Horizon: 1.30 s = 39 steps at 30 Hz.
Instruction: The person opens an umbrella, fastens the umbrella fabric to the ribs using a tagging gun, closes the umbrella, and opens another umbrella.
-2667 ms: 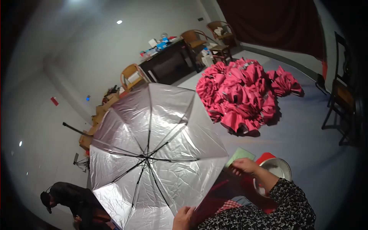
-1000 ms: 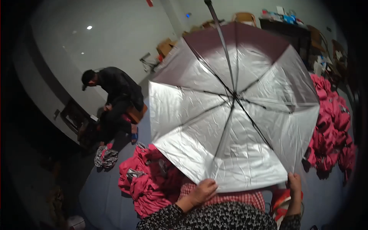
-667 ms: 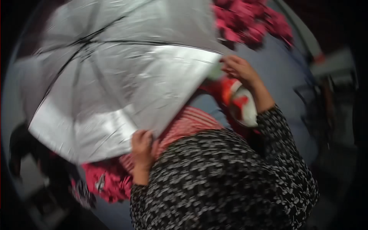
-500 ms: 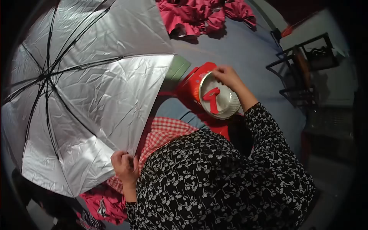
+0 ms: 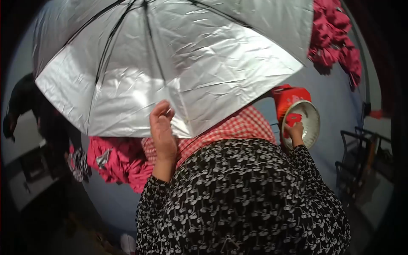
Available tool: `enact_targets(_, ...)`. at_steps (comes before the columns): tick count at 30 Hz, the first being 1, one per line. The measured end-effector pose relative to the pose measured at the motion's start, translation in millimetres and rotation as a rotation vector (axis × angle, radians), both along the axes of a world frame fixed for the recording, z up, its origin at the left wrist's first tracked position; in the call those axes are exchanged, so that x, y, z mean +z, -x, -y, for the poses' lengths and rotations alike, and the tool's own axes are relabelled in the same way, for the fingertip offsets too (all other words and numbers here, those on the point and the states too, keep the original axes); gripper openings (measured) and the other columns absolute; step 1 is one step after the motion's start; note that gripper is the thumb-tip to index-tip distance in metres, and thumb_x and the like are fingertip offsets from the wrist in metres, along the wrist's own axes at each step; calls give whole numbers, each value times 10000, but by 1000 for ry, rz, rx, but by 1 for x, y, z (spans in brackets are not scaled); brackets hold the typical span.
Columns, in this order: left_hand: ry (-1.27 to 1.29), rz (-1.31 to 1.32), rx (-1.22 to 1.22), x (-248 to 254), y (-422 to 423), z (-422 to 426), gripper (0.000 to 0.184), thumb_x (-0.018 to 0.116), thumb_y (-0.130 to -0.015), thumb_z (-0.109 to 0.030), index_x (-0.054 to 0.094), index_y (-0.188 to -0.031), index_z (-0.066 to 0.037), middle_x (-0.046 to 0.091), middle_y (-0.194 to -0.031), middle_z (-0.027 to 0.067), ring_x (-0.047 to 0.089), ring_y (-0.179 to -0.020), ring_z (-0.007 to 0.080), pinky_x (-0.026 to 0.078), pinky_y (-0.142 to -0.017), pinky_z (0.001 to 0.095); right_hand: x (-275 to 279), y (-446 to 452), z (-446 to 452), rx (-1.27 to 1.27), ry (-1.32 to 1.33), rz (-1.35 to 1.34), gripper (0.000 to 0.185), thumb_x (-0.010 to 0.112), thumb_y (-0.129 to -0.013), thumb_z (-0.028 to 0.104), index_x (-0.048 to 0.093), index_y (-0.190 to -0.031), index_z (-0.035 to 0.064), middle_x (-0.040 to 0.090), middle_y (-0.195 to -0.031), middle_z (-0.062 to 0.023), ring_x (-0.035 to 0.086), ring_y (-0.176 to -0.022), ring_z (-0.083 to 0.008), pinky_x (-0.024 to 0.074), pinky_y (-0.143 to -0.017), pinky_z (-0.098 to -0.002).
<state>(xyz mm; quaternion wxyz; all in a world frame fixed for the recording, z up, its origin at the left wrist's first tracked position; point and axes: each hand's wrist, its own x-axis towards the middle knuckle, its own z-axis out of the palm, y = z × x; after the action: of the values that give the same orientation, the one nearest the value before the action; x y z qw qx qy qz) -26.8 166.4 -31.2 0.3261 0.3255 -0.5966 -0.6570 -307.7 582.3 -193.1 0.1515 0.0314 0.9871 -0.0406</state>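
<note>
An opened umbrella [image 5: 204, 63] with a silver inner side and dark ribs fills the upper part of the view. My left hand [image 5: 163, 131] is at its lower edge, fingers curled against the silver cloth near a rib end. To the right, my right hand [image 5: 294, 128] reaches into a round metal bowl [image 5: 313, 121], its fingers around a small red tool [image 5: 293, 118]. The bowl stands on a red support [image 5: 293, 97]. A red checked cloth [image 5: 238, 127] lies over my lap, under the umbrella's edge.
Pink bundled cloth lies in a heap [image 5: 119, 163] at the left and another heap [image 5: 333, 38] at the upper right. A person in dark clothes [image 5: 32, 100] is at the left edge. A dark-framed chair [image 5: 361, 157] stands at the right.
My right hand has gone from the bowl's rim down into the bowl and taken hold of the red tool. The view has shifted, so the umbrella appears farther right.
</note>
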Motion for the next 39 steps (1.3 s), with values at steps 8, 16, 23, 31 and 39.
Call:
enact_targets(8, -394, -257, 113, 8, 19, 12, 493, 506, -963, -269, 344, -1324, 25, 436, -1300, 125, 496, -1122, 202, 428, -942, 341, -31, 14, -44, -197, 260, -45, 424, 726, -665, 239, 568, -973, -7, 625, -807, -142, 617, -624, -307, 494, -578, -400)
enact_targets(16, 351, 462, 148, -3, 63, 71, 461, 572, -909, -262, 455, -1226, 52, 574, -1065, 114, 570, -833, 196, 470, -768, 317, 161, 9, 24, -230, 1397, 236, 263, 622, -810, 109, 534, -1048, 39, 558, -920, -82, 562, -860, -169, 457, -764, -299)
enact_targets(23, 622, 732, -42, 1, 96, 110, 304, 591, -855, -225, 589, -1002, 41, 621, -1019, 209, 614, -750, 288, 492, -725, 372, 283, 27, 267, 247, 1431, 1016, 342, 653, -805, 156, 550, -1090, 0, 635, -989, -119, 637, -902, -277, 523, -789, -411)
enact_targets(31, -137, 663, -350, 7, 127, 159, 275, 558, -906, -223, 613, -819, 32, 620, -639, 77, 615, -563, 163, 478, -509, 314, 183, 0, 439, -185, 1417, 1355, 253, 685, -832, 178, 591, -1018, 35, 646, -920, -78, 644, -867, -187, 536, -757, -342)
enact_targets(39, 355, 383, 99, 5, 177, 177, 131, 615, -864, -93, 585, -931, 16, 614, -682, 49, 570, -500, 110, 463, -488, 264, 183, 7, 474, 43, 1504, 1362, 244, 672, -831, 152, 583, -1017, 23, 639, -866, -75, 647, -767, -186, 534, -701, -324)
